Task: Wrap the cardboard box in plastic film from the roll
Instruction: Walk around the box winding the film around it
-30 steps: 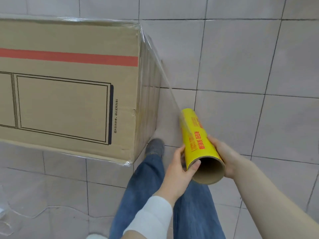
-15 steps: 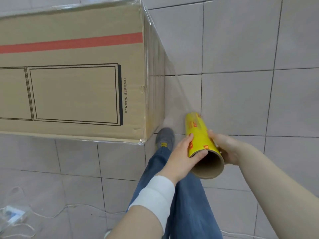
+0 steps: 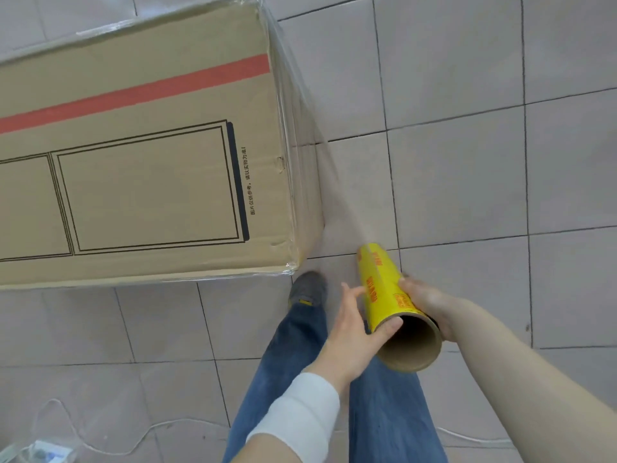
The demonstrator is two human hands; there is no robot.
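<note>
A long cardboard box (image 3: 140, 162) with a red stripe and black outlined panels lies on the tiled floor at the left, with shiny film over its edges. The yellow film roll (image 3: 384, 289) with red print and a brown cardboard core points toward the box's near right corner. My left hand (image 3: 354, 329) cups the roll's left side, thumb at the core's rim. My right hand (image 3: 427, 305) grips its right side. A thin sheet of clear film (image 3: 334, 168) stretches from the roll's far end up to the box's right end.
My legs in blue jeans (image 3: 293, 362) and a grey shoe (image 3: 309, 289) stand just below the box's near corner. A white cord (image 3: 140, 436) and a small white object (image 3: 40, 456) lie on the floor at bottom left. Grey tiles (image 3: 500, 162) spread to the right.
The view has swung so the box looks tilted and its right end sits nearer. The roll, in both hands, has dropped lower, toward the box's near right corner, the film still stretched.
</note>
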